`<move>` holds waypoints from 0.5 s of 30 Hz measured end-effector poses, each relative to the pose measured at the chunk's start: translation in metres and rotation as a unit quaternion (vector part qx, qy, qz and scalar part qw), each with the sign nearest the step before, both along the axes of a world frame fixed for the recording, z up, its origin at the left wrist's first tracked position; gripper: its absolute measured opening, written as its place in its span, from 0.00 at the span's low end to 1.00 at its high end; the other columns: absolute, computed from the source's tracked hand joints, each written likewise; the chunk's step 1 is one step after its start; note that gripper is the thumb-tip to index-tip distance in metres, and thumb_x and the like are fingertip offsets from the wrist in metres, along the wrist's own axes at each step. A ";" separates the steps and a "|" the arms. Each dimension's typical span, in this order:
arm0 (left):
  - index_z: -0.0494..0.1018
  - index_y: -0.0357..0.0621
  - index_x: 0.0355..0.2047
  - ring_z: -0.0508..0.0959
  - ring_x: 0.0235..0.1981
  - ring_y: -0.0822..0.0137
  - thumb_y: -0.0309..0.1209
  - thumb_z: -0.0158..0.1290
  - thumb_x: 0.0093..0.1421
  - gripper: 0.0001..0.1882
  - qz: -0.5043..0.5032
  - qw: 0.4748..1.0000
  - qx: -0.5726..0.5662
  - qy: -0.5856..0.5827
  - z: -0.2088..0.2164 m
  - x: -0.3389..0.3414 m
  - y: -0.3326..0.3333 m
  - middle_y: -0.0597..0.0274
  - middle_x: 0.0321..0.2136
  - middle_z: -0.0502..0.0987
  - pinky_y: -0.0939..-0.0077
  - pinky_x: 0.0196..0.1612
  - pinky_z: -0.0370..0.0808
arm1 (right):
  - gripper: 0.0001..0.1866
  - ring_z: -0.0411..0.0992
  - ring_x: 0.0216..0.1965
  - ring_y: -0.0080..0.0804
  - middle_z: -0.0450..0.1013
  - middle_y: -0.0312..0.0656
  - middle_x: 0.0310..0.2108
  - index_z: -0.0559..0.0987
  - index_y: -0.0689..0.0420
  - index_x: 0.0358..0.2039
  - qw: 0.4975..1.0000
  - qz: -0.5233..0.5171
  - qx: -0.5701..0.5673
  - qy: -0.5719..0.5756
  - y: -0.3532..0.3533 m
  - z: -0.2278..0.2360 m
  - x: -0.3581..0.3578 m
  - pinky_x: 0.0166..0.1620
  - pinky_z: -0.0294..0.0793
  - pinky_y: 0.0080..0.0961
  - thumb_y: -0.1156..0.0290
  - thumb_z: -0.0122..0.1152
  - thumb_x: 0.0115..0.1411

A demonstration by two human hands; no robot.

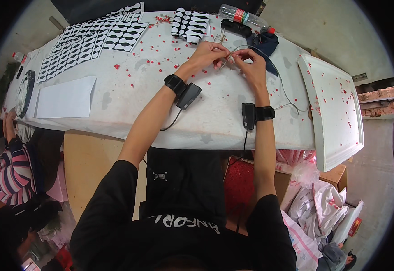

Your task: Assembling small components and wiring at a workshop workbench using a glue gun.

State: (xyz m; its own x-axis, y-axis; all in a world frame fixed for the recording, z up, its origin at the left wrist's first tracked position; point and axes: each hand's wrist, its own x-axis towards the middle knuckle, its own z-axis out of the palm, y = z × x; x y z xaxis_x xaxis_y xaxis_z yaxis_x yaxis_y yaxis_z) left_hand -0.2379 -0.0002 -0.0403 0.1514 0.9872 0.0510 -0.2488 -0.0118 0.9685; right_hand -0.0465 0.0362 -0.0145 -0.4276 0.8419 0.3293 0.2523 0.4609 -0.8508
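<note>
My left hand (208, 55) and my right hand (251, 64) meet over the far part of the table, fingertips almost touching. Both are closed in a pinch on a thin brownish twig (222, 38), whose fine branches stick up beyond my left fingers. What lies right between the fingertips is too small to make out. Many small red berries (160, 70) are scattered over the white-covered table (170, 128) around my hands. A red-berried sprig (163, 19) lies farther back. Each wrist wears a black strap with a small box and a cable.
Black-and-white patterned sheets (77, 47) lie at left behind white paper (66, 98). A folded patterned piece (190, 25), a plastic bottle (244, 17) and dark cloth (264, 44) are behind my hands. A white tray (334, 108) holding berries stands right. Another person (14, 174) sits left.
</note>
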 end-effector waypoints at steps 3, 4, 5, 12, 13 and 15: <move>0.75 0.32 0.40 0.72 0.17 0.77 0.30 0.53 0.64 0.11 -0.003 1.000 0.002 0.004 0.002 0.001 0.000 0.59 0.28 0.81 0.83 0.20 0.69 | 0.10 0.68 0.26 0.13 0.75 0.31 0.26 0.82 0.59 0.35 1.000 -0.008 0.000 -0.008 0.002 -0.001 0.001 0.23 0.65 0.13 0.66 0.67 0.57; 0.75 0.32 0.40 0.71 0.17 0.77 0.30 0.53 0.64 0.11 -0.001 1.000 -0.001 0.007 0.002 0.001 -0.001 0.60 0.28 0.81 0.83 0.20 0.69 | 0.10 0.68 0.26 0.13 0.75 0.31 0.26 0.82 0.58 0.35 1.000 -0.011 -0.001 -0.007 0.002 -0.002 0.001 0.23 0.65 0.13 0.66 0.66 0.57; 0.75 0.32 0.40 0.71 0.17 0.77 0.30 0.53 0.64 0.11 0.001 1.000 -0.004 0.009 0.003 0.001 -0.001 0.60 0.28 0.81 0.83 0.20 0.69 | 0.10 0.68 0.26 0.13 0.75 0.31 0.26 0.82 0.58 0.35 1.000 -0.015 -0.002 -0.006 0.002 -0.001 0.001 0.23 0.65 0.13 0.66 0.66 0.57; 0.76 0.34 0.41 0.72 0.17 0.77 0.30 0.53 0.64 0.11 0.002 1.000 -0.017 0.010 0.002 0.000 -0.001 0.60 0.27 0.81 0.84 0.20 0.69 | 0.10 0.68 0.27 0.13 0.74 0.30 0.26 0.82 0.58 0.35 1.000 -0.004 -0.003 0.005 0.001 -0.001 0.000 0.24 0.65 0.13 0.66 0.67 0.56; 0.76 0.34 0.41 0.72 0.17 0.78 0.30 0.53 0.64 0.11 0.002 1.000 -0.013 0.011 0.001 -0.001 0.000 0.60 0.27 0.80 0.84 0.20 0.69 | 0.10 0.68 0.27 0.13 0.74 0.29 0.26 0.82 0.57 0.36 1.000 0.008 0.002 0.006 0.002 -0.002 0.000 0.24 0.65 0.13 0.66 0.67 0.56; 0.76 0.34 0.41 0.72 0.17 0.78 0.30 0.53 0.64 0.11 0.003 1.000 -0.010 0.011 0.000 -0.001 0.000 0.60 0.27 0.80 0.84 0.21 0.69 | 0.11 0.68 0.27 0.13 0.73 0.29 0.26 0.81 0.57 0.36 1.000 0.020 0.008 0.007 0.002 -0.002 0.000 0.24 0.66 0.13 0.66 0.67 0.55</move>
